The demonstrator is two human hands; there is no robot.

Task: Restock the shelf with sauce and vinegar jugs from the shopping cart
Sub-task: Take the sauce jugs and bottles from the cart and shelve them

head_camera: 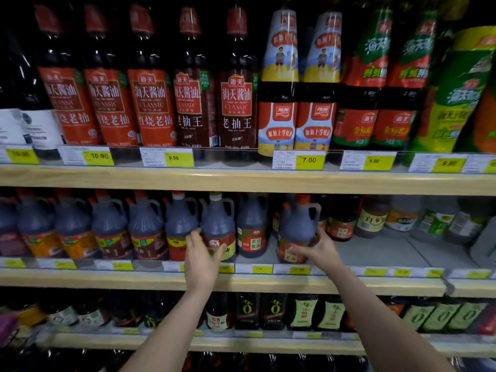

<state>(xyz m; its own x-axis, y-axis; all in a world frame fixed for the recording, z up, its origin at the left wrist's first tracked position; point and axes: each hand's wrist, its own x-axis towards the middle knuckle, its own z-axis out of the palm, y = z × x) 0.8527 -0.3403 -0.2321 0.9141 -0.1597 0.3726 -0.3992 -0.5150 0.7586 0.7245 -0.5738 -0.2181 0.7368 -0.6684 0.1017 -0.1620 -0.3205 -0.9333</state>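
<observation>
Dark sauce fills both jugs I am placing on the middle shelf [375,284], centre of the frame. My left hand [201,260] has its grip curled round the yellow-labelled jug [218,226]; my right hand [318,249] clasps the red-labelled jug [298,232]. Next, I judge, each needs pushing back into line.

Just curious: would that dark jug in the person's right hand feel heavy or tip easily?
Probably heavy: the jug looks full of dark liquid. It is squat and wide-based, so likely steady on the shelf. Its smooth plastic may slip in the right hand.
</observation>
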